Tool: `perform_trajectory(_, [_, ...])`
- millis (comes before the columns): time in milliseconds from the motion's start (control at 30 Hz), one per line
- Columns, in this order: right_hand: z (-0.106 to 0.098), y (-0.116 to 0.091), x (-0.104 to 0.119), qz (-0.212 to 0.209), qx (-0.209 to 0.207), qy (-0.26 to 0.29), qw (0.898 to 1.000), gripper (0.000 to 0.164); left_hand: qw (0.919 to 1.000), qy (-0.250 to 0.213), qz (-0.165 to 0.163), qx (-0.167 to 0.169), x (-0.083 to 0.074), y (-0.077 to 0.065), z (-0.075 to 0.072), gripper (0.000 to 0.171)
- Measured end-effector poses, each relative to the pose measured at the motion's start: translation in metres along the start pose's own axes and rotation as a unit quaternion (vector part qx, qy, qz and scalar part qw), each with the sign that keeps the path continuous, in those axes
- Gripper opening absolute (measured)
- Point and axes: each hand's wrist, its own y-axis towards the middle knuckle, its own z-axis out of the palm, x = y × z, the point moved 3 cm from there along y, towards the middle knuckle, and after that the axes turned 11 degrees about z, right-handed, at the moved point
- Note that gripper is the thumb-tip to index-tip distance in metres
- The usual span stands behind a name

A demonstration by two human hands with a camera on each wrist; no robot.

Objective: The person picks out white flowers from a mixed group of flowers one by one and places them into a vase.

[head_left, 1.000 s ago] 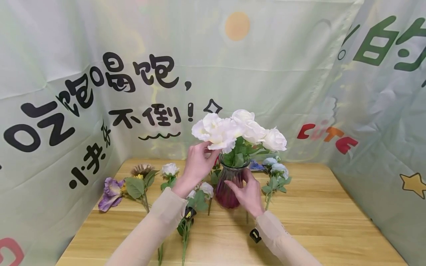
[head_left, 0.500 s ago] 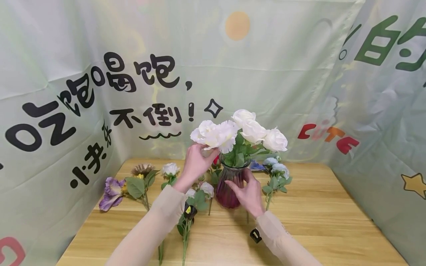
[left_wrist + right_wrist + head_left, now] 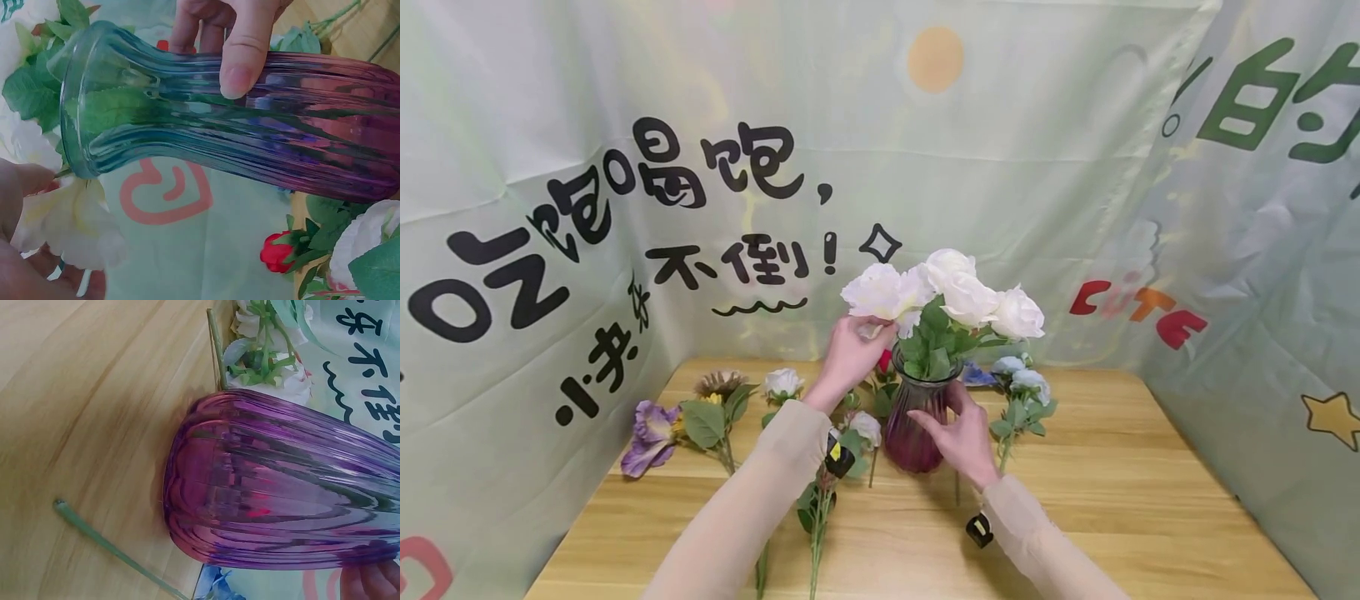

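Note:
A ribbed glass vase (image 3: 917,425), grey-green at the top and purple-pink below, stands upright on the table. Several white roses (image 3: 970,296) with green leaves rise from it, and their stems show through the glass. My left hand (image 3: 850,354) pinches a white ruffled flower (image 3: 880,293) just under its bloom, at the left of the rim. In the left wrist view, finger and thumb meet on its stem beside the glass lip. My right hand (image 3: 962,433) grips the vase from the right, thumb (image 3: 239,78) in front and other fingers partly hidden behind.
Purple flower (image 3: 651,437), brown flower (image 3: 722,383) and white rose (image 3: 784,383) lie on the wooden table (image 3: 1112,500) at left. Pale roses (image 3: 865,429) lie before the vase, a red rosebud (image 3: 278,252) behind. Blue flowers (image 3: 1030,383) lie right. Printed cloth (image 3: 1000,167) encloses the table.
My left hand has shifted a little right and brought the white ruffled bloom closer to the roses. My right hand stays on the vase.

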Motion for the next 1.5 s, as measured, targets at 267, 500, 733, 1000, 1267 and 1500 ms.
perform_trajectory(267, [-0.002, -0.002, 0.003, 0.012, 0.036, 0.017, 0.999, 0.051, 0.9964, -0.046, -0.014, 0.069, 0.01, -0.017, -0.004, 0.054])
perform_trajectory(500, [-0.001, -0.007, -0.006, 0.05, 0.039, 0.008, 0.998, 0.059, 0.9916, -0.083, 0.024, 0.096, -0.01, -0.038, -0.022, 0.055])
perform_trajectory(733, [-0.001, -0.01, -0.031, 0.077, 0.053, -0.008, 0.996, 0.075, 0.9918, -0.073, -0.019, 0.103, 0.027, -0.049, -0.019, 0.055])
perform_trajectory(1000, [-0.003, -0.007, -0.037, 0.08, 0.118, 0.004, 0.99, 0.082, 0.99, -0.028, -0.074, 0.117, 0.054, -0.068, -0.027, 0.054])
perform_trajectory(1267, [-0.001, -0.006, -0.037, 0.093, 0.112, -0.007, 0.989, 0.076, 0.9888, 0.042, -0.06, 0.13, 0.068, -0.088, -0.043, 0.049])
perform_trajectory(1500, [0.001, -0.005, -0.035, 0.093, 0.063, -0.06, 0.992, 0.077, 0.9842, 0.112, -0.052, 0.127, 0.076, -0.103, -0.052, 0.04])
